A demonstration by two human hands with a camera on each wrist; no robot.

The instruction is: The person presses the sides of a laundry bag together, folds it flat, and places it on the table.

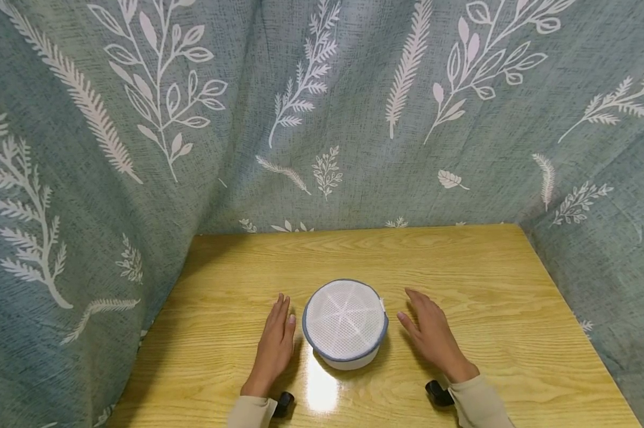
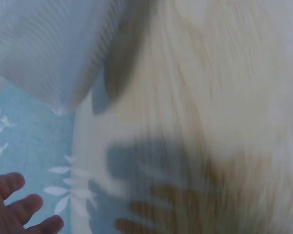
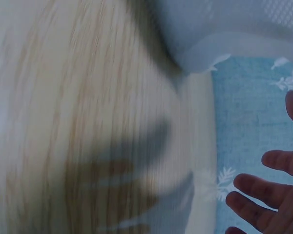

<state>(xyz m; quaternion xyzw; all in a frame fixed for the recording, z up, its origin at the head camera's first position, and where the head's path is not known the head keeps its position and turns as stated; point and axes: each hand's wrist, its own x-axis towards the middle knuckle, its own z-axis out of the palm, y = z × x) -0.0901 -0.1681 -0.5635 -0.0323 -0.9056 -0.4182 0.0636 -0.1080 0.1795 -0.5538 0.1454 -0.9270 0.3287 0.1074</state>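
Note:
A round white mesh laundry bag [image 1: 346,321] with blue edging stands on the wooden table, its flat top divided by pale seams. To its left, the left hand [image 1: 275,339] is held with straight fingers, a small gap away from the bag. On the other side, the right hand [image 1: 431,330] has its fingers extended toward the bag without touching it. Both wrist views show part of the bag's mesh side [image 2: 53,48], blurred, and spread fingertips [image 3: 256,190] apart from it. Neither hand holds anything.
The wooden table [image 1: 236,267] reaches back to a blue-green curtain [image 1: 354,178] with white leaf prints, which also hangs at the left and right sides. A dark wrist camera [image 1: 284,405] sits at the left wrist, another [image 1: 438,393] at the right.

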